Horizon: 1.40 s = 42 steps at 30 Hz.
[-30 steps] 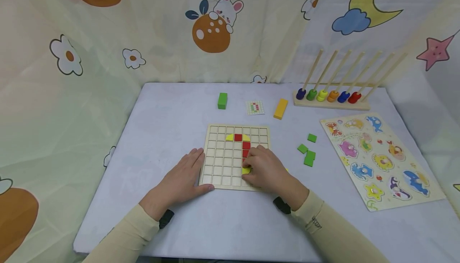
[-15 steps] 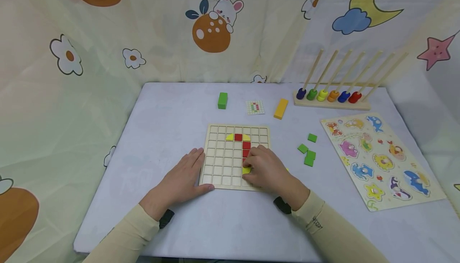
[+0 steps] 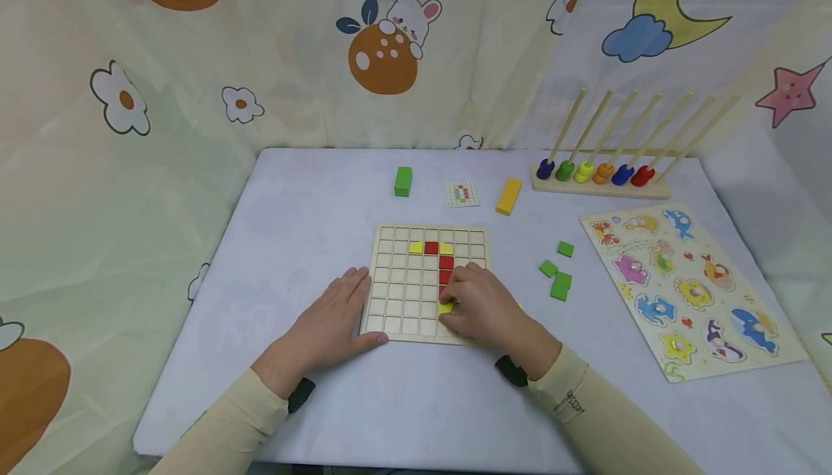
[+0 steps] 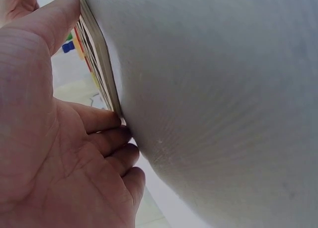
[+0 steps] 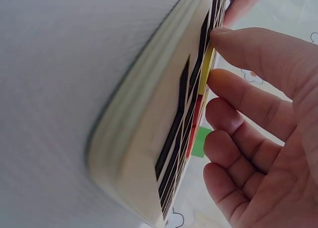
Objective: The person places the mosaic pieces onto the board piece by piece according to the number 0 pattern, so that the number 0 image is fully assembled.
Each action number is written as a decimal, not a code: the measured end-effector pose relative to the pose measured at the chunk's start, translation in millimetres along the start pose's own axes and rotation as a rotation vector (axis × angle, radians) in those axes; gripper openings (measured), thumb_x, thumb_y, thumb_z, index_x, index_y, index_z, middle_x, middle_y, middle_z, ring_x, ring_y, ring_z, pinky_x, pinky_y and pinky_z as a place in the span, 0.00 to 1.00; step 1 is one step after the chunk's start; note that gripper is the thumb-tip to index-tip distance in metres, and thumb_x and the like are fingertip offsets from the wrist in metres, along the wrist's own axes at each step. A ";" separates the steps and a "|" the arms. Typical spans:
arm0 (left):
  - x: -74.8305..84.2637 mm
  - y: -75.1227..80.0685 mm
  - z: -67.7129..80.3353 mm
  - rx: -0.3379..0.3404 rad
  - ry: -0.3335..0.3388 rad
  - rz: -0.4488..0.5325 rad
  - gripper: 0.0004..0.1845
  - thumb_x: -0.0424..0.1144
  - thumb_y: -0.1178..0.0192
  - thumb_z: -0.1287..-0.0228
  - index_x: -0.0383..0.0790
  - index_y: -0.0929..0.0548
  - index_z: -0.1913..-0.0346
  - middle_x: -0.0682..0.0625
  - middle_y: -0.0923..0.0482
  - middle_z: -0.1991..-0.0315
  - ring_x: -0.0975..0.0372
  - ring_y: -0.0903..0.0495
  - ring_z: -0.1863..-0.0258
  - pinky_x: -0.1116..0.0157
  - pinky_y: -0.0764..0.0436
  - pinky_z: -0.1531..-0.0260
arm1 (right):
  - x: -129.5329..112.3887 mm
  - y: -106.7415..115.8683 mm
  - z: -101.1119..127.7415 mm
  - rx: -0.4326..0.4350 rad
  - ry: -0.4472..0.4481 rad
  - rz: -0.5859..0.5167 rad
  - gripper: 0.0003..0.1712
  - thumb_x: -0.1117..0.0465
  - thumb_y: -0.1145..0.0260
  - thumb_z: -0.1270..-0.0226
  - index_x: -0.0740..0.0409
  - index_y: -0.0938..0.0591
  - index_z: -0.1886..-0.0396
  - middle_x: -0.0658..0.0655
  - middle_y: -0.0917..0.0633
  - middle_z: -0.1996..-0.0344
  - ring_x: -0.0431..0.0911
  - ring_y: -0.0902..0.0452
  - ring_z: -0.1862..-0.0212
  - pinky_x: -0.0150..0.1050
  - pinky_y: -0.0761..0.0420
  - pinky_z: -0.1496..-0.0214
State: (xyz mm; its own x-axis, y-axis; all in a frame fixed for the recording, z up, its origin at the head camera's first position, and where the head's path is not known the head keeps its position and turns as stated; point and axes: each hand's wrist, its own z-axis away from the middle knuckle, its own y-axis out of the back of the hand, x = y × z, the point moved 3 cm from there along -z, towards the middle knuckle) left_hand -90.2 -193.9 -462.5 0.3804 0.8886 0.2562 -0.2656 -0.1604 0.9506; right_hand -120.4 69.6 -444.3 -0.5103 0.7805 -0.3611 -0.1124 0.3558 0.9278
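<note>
A wooden grid board (image 3: 403, 291) lies flat in the middle of the table. On it, a red square (image 3: 431, 247) sits between two yellow pieces with a curved side, and more red squares (image 3: 445, 263) run down a column below the right one. At the foot of that column is a yellow tile (image 3: 445, 308), pinched between thumb and index finger of my right hand (image 3: 484, 305); its other fingers curl in. My left hand (image 3: 331, 316) rests with extended fingers at the board's left edge, thumb at the near-left corner. The right hand hides part of the board.
Several loose green squares (image 3: 559, 286) lie right of the board. Behind it are a green block (image 3: 403, 182), a small pattern card (image 3: 462, 194) and an orange block (image 3: 508, 196). A bead-and-rod stand (image 3: 601, 186) and an animal puzzle board (image 3: 689, 294) occupy the right side.
</note>
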 end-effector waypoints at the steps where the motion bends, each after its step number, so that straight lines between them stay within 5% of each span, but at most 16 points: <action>1: 0.1 -0.1 -0.1 0.000 0.000 -0.001 0.60 0.71 0.38 0.34 0.33 0.50 0.16 0.40 0.54 0.14 0.48 0.54 0.14 0.50 0.46 0.15 | 0.2 -0.3 0.0 -0.002 -0.001 0.000 0.10 0.55 0.16 0.49 0.49 0.06 0.66 0.43 0.17 0.68 0.39 0.30 0.63 0.33 0.26 0.61; 18: 2.5 3.4 -0.4 -0.008 0.008 0.012 0.60 0.70 0.37 0.34 0.32 0.49 0.17 0.39 0.53 0.14 0.47 0.53 0.14 0.50 0.46 0.15 | 9.2 20.7 2.1 -0.004 -0.047 0.007 0.09 0.52 0.18 0.44 0.48 0.06 0.64 0.45 0.16 0.66 0.42 0.27 0.58 0.36 0.23 0.55; 42: 0.5 1.5 0.9 0.003 -0.013 0.023 0.59 0.69 0.37 0.34 0.31 0.49 0.17 0.39 0.53 0.14 0.47 0.53 0.14 0.49 0.46 0.15 | 77.2 77.1 36.1 0.072 -0.233 0.020 0.13 0.55 0.22 0.37 0.55 0.07 0.56 0.56 0.14 0.58 0.53 0.25 0.51 0.50 0.20 0.49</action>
State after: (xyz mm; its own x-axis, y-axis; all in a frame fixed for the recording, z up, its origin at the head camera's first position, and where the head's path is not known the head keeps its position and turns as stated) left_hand -89.6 -194.1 -460.7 0.3854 0.8791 0.2804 -0.2719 -0.1822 0.9449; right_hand -137.7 175.8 -404.1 -0.3004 0.8823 -0.3624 -0.0392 0.3682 0.9289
